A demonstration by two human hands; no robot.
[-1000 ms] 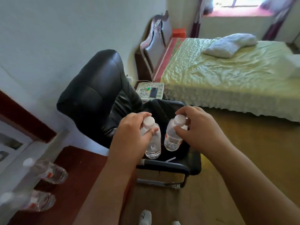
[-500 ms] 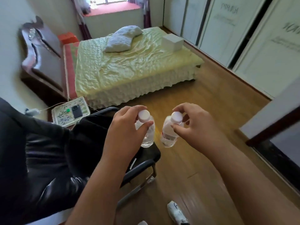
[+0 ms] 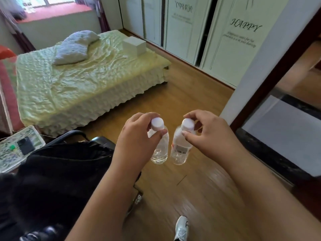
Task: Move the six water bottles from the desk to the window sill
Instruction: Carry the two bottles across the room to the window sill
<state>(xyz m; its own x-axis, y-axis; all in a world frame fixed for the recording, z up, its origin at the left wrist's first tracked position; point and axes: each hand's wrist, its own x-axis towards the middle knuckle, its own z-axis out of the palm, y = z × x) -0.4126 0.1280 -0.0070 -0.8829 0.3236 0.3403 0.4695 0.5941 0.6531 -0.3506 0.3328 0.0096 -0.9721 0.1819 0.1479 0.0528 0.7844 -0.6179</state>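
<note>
Desk gone from view; hands (image 3: 139, 136) partly hide bottles (image 3: 160, 148).

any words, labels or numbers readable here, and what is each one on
"HAPPY": script lettering on the nearest wardrobe door.
Smaller lines under it: too blurred to read.
Script heading on the next wardrobe door: blurred, not readable.
Label on the right bottle: a barcode-like patch, print too small to read.
Left bottle: no readable text.

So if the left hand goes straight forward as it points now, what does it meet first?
Probably the bed: its frilled near edge lies ahead of the left hand, which holds a bottle by the neck. Only bare floor shows between them, though depth is hard to judge.
</note>
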